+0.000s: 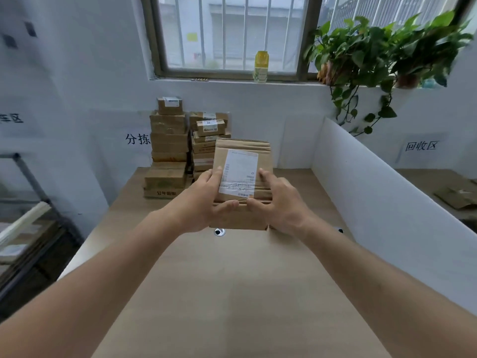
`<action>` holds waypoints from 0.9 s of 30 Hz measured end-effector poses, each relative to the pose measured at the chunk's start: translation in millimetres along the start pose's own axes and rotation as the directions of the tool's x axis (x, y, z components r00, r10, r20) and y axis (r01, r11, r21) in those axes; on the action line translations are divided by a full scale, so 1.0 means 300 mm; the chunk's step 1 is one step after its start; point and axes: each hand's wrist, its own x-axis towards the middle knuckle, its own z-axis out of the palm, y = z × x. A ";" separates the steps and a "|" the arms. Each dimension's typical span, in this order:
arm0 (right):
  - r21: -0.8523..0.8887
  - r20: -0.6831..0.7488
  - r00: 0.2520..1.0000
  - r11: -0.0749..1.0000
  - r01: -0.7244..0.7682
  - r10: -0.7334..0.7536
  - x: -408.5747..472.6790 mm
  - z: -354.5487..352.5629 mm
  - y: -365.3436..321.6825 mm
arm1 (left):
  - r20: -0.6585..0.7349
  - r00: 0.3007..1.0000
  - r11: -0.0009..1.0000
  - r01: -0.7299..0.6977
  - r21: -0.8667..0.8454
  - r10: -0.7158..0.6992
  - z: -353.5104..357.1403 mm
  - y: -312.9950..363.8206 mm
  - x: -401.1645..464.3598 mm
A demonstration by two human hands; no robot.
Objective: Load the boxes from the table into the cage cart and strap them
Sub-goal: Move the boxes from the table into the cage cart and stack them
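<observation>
Left hand (206,200) and right hand (280,202) grip labelled box (241,166) from either side, fingers curled round its edges, thumbs on near face; box held above bench (232,293), label up. Two stacks of boxes (185,148) stand at far bench end against wall. White partition (374,208) on right

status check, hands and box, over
Left hand and right hand grip labelled box above table. Box stacks behind. Path clear.

Left hand (204,200) and right hand (277,202) grip, arms outstretched
</observation>
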 end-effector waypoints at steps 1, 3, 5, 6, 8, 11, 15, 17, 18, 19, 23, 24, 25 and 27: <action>0.001 0.018 1.000 1.000 0.015 -0.016 -0.012 -0.001 -0.005 | -0.007 1.000 1.000 0.019 0.005 -0.019 -0.002 0.010 -0.030; 0.014 0.062 0.996 0.998 0.057 -0.058 -0.034 0.007 -0.019 | -0.026 0.998 0.998 0.065 0.011 -0.065 -0.007 0.017 -0.093; 0.031 0.108 0.988 0.993 0.111 -0.114 -0.055 0.024 -0.046 | -0.051 0.992 0.993 0.116 0.015 -0.115 -0.014 0.014 -0.161; 0.038 0.123 0.982 0.989 0.141 -0.144 -0.064 0.037 -0.062 | -0.066 0.987 0.989 0.145 0.015 -0.143 -0.019 0.012 -0.196; 0.056 0.154 0.969 0.980 0.189 -0.195 -0.080 0.072 -0.103 | -0.097 0.975 0.979 0.202 0.032 -0.198 -0.030 0.001 -0.269; 0.106 0.203 0.945 0.966 0.237 -0.255 -0.106 0.146 -0.185 | -0.123 0.951 0.955 0.291 0.048 -0.284 -0.055 -0.052 -0.388; 0.161 0.268 0.903 0.940 0.302 -0.337 -0.138 0.267 -0.323 | -0.164 0.913 0.919 0.388 0.071 -0.373 -0.110 -0.154 -0.559; 0.184 0.293 0.879 0.924 0.334 -0.376 -0.149 0.341 -0.401 | -0.184 0.889 0.901 0.432 0.035 -0.420 -0.140 -0.209 -0.650; 0.195 0.306 0.866 0.917 0.349 -0.395 -0.155 0.382 -0.443 | -0.196 0.876 0.892 0.452 0.020 -0.440 -0.156 -0.244 -0.698; 0.204 0.320 0.853 0.909 0.363 -0.412 -0.163 0.423 -0.491 | -0.207 0.863 0.881 0.474 0.011 -0.462 -0.173 -0.284 -0.746; 0.235 0.355 0.809 0.882 0.408 -0.469 -0.206 0.603 -0.700 | -0.231 0.807 0.829 0.559 -0.002 -0.544 -0.251 -0.466 -0.942; 0.242 0.358 0.801 0.877 0.416 -0.479 -0.218 0.650 -0.753 | -0.241 0.796 0.821 0.572 -0.003 -0.555 -0.272 -0.509 -0.990; 0.249 0.363 0.793 0.871 0.424 -0.489 -0.233 0.700 -0.810 | -0.252 0.785 0.812 0.583 -0.008 -0.566 -0.295 -0.553 -1.040; 0.265 0.379 0.774 0.860 0.435 -0.508 -0.263 0.800 -0.924 | -0.274 0.770 0.803 0.596 -0.012 -0.576 -0.340 -0.650 -1.143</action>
